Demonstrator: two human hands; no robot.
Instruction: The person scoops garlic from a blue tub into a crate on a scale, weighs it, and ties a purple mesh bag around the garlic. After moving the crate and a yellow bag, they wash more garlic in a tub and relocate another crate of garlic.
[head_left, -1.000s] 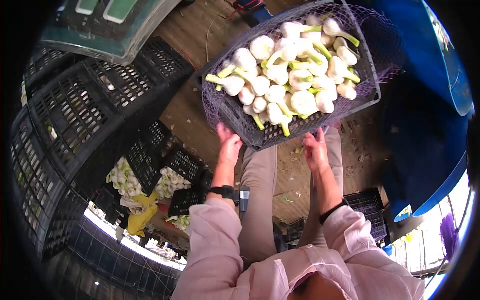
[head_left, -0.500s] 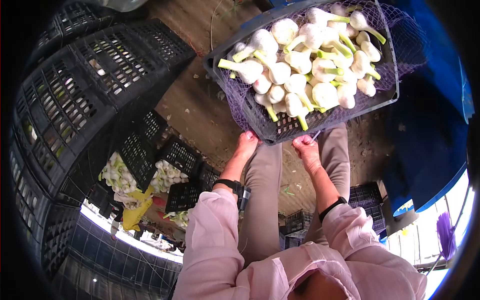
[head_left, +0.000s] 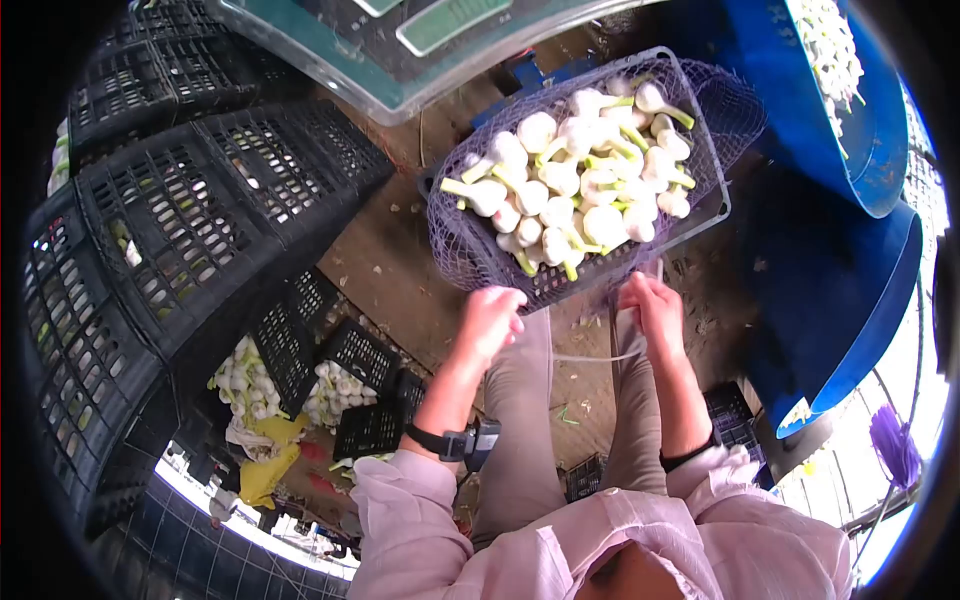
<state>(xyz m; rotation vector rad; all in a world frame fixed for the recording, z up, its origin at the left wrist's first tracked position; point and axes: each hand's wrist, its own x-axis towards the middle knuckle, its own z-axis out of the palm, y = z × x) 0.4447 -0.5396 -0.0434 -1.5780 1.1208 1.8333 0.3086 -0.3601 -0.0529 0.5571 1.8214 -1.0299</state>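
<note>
Several white garlic bulbs [head_left: 603, 225] with trimmed green stems lie heaped on a purple mesh net [head_left: 465, 250] that lines a dark plastic crate [head_left: 712, 185] in front of me. My left hand [head_left: 492, 322] is closed just off the crate's near left corner, fingers pinched; what is in them is hidden. By the near right edge, my right hand [head_left: 655, 310] is closed around a thin white cord [head_left: 600, 357]. The cord hangs in a loose loop between my hands, over my knees. One short piece of it sticks up above the right fingers.
Tall stacked black crates [head_left: 190, 210] of garlic stand at left. A scale with a display [head_left: 455, 22] juts in at the top. Blue curved bins [head_left: 850, 300] are on the right, one with garlic [head_left: 828, 55]. Lower left are garlic heaps [head_left: 245, 385] and a yellow sack [head_left: 268, 465].
Both hands have drawn back from the crate's near edge and moved slightly apart. A white cord loop now shows between them. My view has shifted, bringing the scale and the upper blue bin into sight.
</note>
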